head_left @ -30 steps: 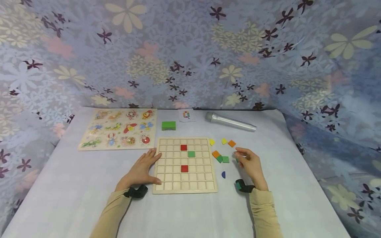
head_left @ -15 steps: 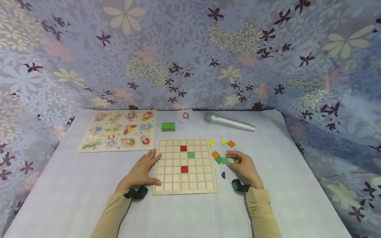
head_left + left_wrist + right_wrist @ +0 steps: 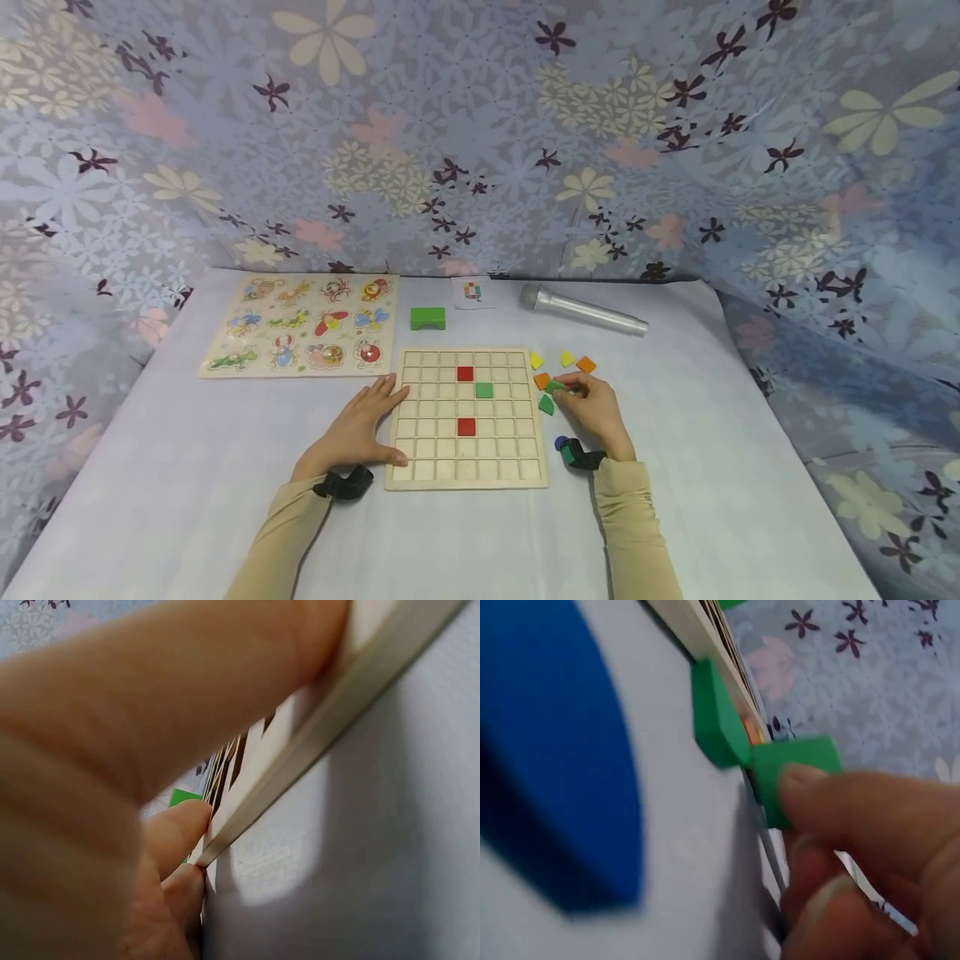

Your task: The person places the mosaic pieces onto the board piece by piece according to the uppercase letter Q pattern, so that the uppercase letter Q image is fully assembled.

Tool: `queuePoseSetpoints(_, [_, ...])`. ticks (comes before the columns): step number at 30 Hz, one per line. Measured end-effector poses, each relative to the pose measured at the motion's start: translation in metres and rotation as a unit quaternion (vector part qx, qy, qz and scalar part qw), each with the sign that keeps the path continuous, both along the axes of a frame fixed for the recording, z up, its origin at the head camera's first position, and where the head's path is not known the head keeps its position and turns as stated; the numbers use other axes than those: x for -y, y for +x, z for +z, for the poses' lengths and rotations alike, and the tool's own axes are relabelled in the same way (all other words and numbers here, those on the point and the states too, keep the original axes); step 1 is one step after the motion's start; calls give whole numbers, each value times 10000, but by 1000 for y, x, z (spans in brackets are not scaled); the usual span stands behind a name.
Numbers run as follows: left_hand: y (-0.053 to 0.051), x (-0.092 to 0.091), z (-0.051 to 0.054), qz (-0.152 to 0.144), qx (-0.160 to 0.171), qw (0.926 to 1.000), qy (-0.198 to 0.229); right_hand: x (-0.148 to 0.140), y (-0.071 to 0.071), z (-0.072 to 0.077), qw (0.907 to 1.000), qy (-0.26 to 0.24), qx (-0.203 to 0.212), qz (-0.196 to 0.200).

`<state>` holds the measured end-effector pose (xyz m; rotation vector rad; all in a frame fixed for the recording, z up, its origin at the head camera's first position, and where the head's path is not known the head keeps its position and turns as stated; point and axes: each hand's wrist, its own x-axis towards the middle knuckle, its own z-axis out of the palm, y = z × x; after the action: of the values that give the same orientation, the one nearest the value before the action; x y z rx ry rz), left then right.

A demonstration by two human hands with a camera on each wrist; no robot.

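My left hand point(image 3: 358, 428) rests on the left edge of a wooden grid board point(image 3: 467, 484), its fingers spread. In the left wrist view, the thumb and fingertips touch the board's rim point(image 3: 277, 776). The board bears two red squares point(image 3: 467, 427) and one green square point(image 3: 484, 390). Just right of the board, my right hand point(image 3: 596, 410) pinches a green tile point(image 3: 799, 772) between thumb and fingers. Next to it lies another green tile point(image 3: 716, 716) with a curved side, near an orange tile point(image 3: 542, 381). My right palm's inside is hidden.
Yellow tiles point(image 3: 567, 358) and another orange tile point(image 3: 587, 364) lie beyond my right hand. A blue tile point(image 3: 560, 443) is partly covered by the wrist camera. Behind the board are a green block point(image 3: 427, 318), a pattern card point(image 3: 472, 293), a silver microphone point(image 3: 588, 312) and an insect puzzle point(image 3: 300, 325).
My right hand has moved left toward the board and now pinches a green tile. The green square that lay beside the curved one is gone from its spot. My left hand has stayed put.
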<state>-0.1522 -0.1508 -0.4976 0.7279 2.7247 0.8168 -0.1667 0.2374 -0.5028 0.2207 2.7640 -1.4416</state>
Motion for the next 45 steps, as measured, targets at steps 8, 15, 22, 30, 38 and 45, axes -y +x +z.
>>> queuePoseSetpoints(8, [1, 0, 0, -4, -41, 10000, -91, 39, 5, 10, 9924, -1191, 190, -246])
queuePoseSetpoints(15, [0, -2, 0, -11, 18, 10000, -56, 75, 14, 17, 9950, -757, 81, 647])
queuePoseSetpoints(22, [-1, -1, -2, -41, -7, 10000, -23, 88, 16, 10, 9975, -260, -90, 654])
queuePoseSetpoints(30, [-3, -1, -3, -28, -11, 10000, -56, 88, 16, 12, 9975, -144, -143, 682])
queuePoseSetpoints(38, [-1, -2, -2, 2, 31, 10000, -58, 49, 5, 15, 9967, -787, -28, 174])
queuePoseSetpoints(45, [-2, -2, -5, 58, 20, 9999, -104, -7, 1, 4, 9924, -694, -96, -1015])
